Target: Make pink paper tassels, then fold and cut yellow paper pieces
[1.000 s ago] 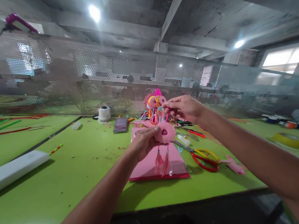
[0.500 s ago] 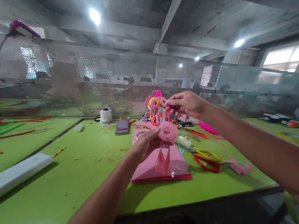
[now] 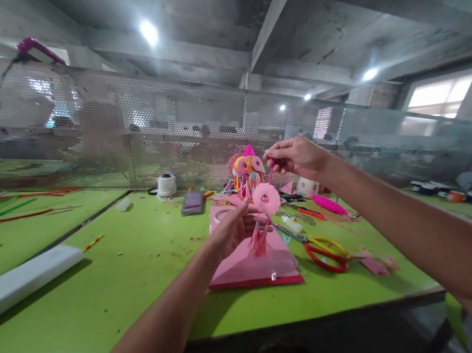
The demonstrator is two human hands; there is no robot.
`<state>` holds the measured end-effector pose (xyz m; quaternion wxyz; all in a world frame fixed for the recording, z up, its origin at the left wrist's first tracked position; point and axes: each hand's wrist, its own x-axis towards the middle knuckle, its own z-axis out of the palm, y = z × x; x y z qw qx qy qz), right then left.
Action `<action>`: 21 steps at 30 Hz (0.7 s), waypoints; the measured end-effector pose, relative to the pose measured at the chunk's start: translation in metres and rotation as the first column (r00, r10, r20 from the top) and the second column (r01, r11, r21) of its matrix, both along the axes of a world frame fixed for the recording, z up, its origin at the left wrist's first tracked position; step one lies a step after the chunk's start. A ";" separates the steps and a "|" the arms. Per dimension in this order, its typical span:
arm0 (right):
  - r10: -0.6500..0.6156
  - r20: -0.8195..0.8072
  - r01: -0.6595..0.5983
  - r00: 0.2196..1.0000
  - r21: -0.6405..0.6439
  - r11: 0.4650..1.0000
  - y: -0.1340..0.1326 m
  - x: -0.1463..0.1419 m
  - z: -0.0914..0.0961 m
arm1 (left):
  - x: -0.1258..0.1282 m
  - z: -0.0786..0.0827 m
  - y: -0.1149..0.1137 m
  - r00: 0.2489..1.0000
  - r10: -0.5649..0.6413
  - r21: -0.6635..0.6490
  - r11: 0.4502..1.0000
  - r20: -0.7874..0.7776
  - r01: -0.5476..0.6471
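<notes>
A pink round ornament (image 3: 266, 198) with a scalloped edge and a small centre piece hangs over the pink sheets. Two strands below it end in a pink tassel (image 3: 259, 244). My right hand (image 3: 294, 157) is raised above and to the right, thumb and fingers pinched on the ornament's bright pink cord (image 3: 271, 177). Beside the ornament, my left hand (image 3: 238, 225) has its thumb apart from its fingers, which reach under the disc and touch the tassel strands. Beneath both hands lies a stack of pink sheets (image 3: 252, 268) in clear wrapping.
Scissors (image 3: 327, 255) with red and yellow handles lie right of the stack, near pink scraps (image 3: 374, 264). Behind are colourful tasselled ornaments (image 3: 246, 168), a white spool (image 3: 167, 185) and a bright pink bundle (image 3: 328, 204). A long white device (image 3: 21, 281) lies left. A perforated screen (image 3: 191, 129) borders the table.
My left thumb has come off the disc's edge, and its fingers now show below the disc at the strands. The disc has risen slightly; my right hand still pinches the cord.
</notes>
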<state>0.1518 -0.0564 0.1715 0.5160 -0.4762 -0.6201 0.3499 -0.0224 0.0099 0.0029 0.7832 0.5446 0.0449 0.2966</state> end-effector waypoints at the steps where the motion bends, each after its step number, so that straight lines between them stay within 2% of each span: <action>1: 0.005 0.000 -0.005 1.000 0.009 1.000 -0.001 0.000 0.000 | 0.000 0.000 -0.001 1.000 0.006 0.014 1.000 -0.006 -0.006; 7: 0.079 -0.014 -0.078 0.997 0.060 0.995 -0.003 0.002 0.002 | 0.002 0.001 -0.011 0.997 0.068 0.057 0.996 -0.044 -0.066; 15: 0.269 -0.060 -0.262 0.961 0.103 0.960 0.003 0.011 -0.006 | 0.000 -0.002 -0.013 0.999 -0.036 0.153 0.987 -0.022 0.039; 21: 0.320 -0.071 -0.314 0.945 0.090 0.945 0.008 0.010 -0.016 | 0.001 -0.007 0.000 0.998 -0.049 0.089 0.995 0.043 0.045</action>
